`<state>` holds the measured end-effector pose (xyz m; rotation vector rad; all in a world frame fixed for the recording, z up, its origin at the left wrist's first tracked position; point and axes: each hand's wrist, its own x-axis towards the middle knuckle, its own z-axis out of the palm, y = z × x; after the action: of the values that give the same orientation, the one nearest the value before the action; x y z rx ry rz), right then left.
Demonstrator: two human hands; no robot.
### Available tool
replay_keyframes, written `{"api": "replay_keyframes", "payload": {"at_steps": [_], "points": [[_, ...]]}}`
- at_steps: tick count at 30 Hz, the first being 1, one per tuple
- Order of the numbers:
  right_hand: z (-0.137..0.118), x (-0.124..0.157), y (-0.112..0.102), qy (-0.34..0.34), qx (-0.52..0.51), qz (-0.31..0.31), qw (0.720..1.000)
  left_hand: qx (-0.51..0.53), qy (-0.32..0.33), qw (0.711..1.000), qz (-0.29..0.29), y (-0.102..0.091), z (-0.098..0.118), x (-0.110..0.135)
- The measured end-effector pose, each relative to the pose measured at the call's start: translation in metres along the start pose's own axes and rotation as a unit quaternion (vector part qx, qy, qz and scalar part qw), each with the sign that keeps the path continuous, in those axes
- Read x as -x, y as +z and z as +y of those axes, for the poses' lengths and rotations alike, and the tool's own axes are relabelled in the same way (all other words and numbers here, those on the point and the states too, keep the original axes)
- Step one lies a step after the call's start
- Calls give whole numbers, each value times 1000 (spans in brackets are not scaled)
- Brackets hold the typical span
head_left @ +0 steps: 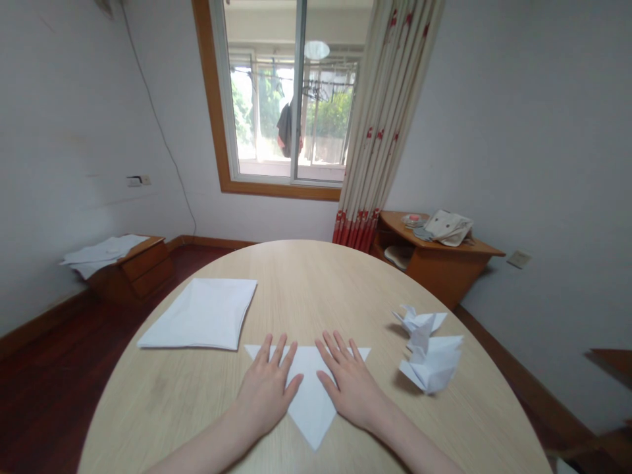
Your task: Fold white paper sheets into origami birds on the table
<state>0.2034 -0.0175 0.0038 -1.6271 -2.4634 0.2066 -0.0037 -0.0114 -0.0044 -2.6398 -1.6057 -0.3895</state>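
Observation:
A white sheet folded into a triangle [309, 401] lies on the round wooden table [306, 283], its point toward me. My left hand [269, 385] rests flat on the triangle's left half, fingers spread. My right hand [348, 382] lies flat on the right half, fingers stretched out too. Neither hand grips anything. A stack of white paper [202, 321] sits to the left of my hands. Several folded paper figures [428, 352] stand to the right.
A low wooden cabinet [133, 266] with papers stands on the floor at left. A corner shelf [439, 253] with a bag and small items sits at right, beside a curtain [382, 131] and window [291, 92].

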Motion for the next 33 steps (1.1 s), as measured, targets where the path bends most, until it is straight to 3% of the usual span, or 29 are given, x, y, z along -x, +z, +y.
{"api": "replay_keyframes", "payload": {"at_steps": [6, 13, 25, 29, 33], "points": [[1, -2, -10, 40, 1, -41, 998, 29, -29, 998, -42, -16, 1, -1], [1, -2, -16, 84, 6, -62, 995, 10, -40, 995, -86, -20, 0, -1], [2, 0, -8, 111, 26, -34, 993, -2, -26, 999, -44, -9, -4, 0], [4, 1, -5, 88, 39, -6, 995, 1, -14, 1000, -22, -5, -7, 0], [3, 1, -2, 58, 32, -16, 998, 8, -23, 999, -47, -6, -6, -1]]}}
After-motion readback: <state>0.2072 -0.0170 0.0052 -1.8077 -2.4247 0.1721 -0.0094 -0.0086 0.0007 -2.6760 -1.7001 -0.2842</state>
